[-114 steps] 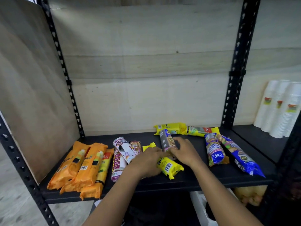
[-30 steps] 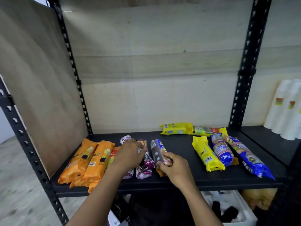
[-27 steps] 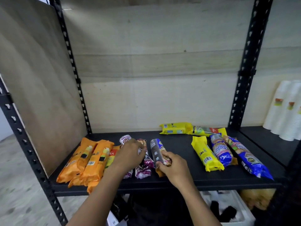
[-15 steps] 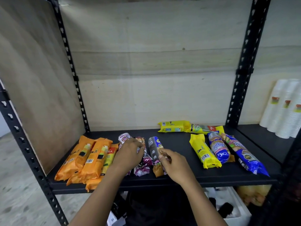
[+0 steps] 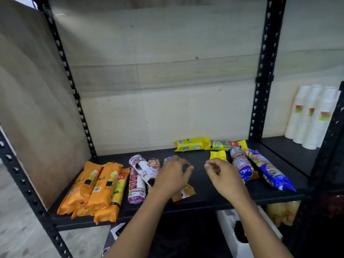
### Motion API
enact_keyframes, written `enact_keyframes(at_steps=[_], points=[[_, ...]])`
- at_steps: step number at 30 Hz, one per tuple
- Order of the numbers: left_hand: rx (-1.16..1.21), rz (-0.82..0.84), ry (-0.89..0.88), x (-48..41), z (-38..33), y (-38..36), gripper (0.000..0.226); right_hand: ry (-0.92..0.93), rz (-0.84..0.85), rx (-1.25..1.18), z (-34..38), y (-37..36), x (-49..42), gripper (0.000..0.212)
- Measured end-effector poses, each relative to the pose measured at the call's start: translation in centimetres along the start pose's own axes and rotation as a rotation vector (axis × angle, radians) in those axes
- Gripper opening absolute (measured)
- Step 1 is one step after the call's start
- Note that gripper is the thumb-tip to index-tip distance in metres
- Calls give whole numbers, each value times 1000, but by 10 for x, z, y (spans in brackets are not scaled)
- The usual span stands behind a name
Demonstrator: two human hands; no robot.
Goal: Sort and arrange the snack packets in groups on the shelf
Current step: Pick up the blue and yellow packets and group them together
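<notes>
packets (image 5: 137,180) on shelf (image 5: 214,195), cups (image 5: 312,116) right

The shelf (image 5: 204,199) has bare board from 12 o'clock down its middle, a lane between the left hand (image 5: 172,176) and right hand (image 5: 224,176). At 9 o'clock the orange packets (image 5: 93,189) and purple rolls (image 5: 137,177) crowd the board. At 3 o'clock the blue packets (image 5: 258,167) block it. At 1 o'clock yellow packets (image 5: 201,144) lie along the back wall. Black posts (image 5: 262,77) bound the bay; cups (image 5: 310,116) stand beyond, at 2 o'clock. Overhead is open.
</notes>
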State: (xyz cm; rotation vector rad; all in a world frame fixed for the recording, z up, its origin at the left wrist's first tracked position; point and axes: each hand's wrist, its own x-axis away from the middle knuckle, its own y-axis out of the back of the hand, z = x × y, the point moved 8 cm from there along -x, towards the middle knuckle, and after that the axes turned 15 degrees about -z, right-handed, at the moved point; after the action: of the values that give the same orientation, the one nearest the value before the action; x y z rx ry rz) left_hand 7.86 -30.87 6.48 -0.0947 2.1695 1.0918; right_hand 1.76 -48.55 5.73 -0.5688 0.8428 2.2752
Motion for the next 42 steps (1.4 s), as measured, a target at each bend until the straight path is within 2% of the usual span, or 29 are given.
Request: enact_keyframes(at_steps=[7, 11, 16, 20, 24, 28, 34, 38, 42], points=[[47, 58, -79, -19, -64, -40, 33, -42, -78, 58, -35, 56, -21, 17], [80, 123, -106, -27, -95, -71, 36, -57, -122, 116, -60, 86, -31, 9], [115, 161, -140, -31, -123, -100, 37, -78, -147, 157, -82, 109, -39, 24], [111, 226, -141, -31, -135, -124, 51, -110, -167, 175, -102, 119, -44, 22], [79, 280, -153, -34, -143, -141, 54, -112, -188, 229, -116, 124, -50, 22], [32, 374, -166, -36, -148, -158, 60, -165, -159, 284, -135, 126, -52, 38], [45, 451, -212, -36, -159, -168, 72, -291, 24, 408, -162, 121, -45, 60], [-7, 470, -249, -33, -158, -175, 63, -379, 64, 378, -181, 119, -39, 61], [-14, 435, -273, -35, -161, -172, 50, -378, 110, 353, -183, 116, -41, 68]])
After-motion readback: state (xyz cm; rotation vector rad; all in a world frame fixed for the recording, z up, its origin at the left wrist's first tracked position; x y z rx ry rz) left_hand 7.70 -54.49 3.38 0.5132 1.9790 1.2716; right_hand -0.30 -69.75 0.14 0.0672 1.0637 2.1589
